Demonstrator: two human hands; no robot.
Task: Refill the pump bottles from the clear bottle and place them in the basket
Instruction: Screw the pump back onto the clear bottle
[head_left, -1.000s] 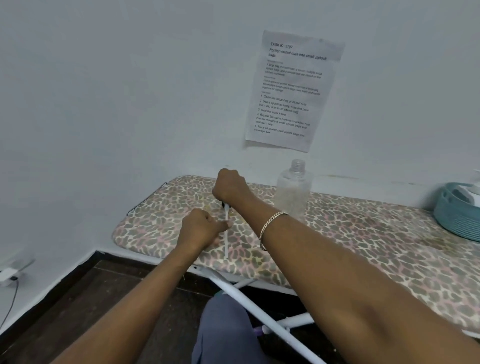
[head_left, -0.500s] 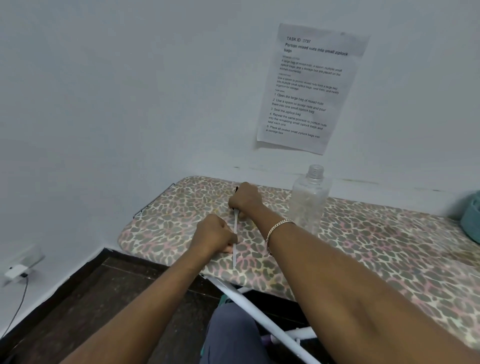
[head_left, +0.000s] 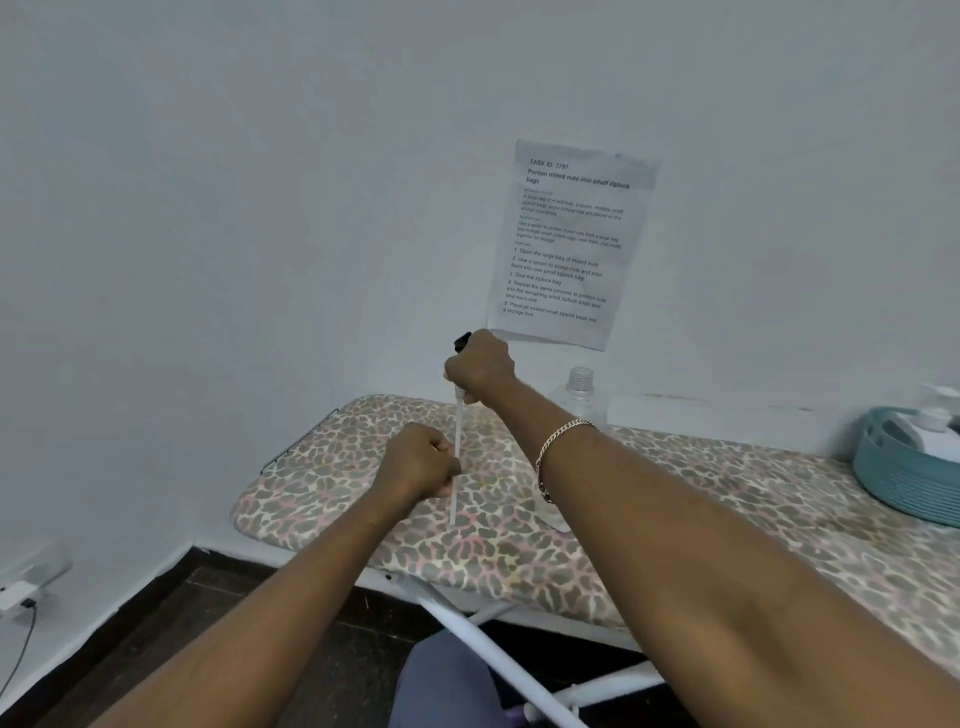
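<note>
Quite a bit is hidden here: the right hand is wrapped tight around the top of the one pump, so only a black tip pokes out above the knuckles, plus its thin white tube hanging straight down over the leopard-print ironing board. The left hand is balled up with its thumb and curled fingers pinching that tube partway down, as far as I can see. There's one clear bottle, uncapped, standing on the board by the wall, with most of its body blocked by the right forearm. One teal basket sits at the far right of the board, cut off by the frame edge, with white bottles inside that are too blurry to count. There's one printed sheet on the wall and one bracelet on the right wrist.
</note>
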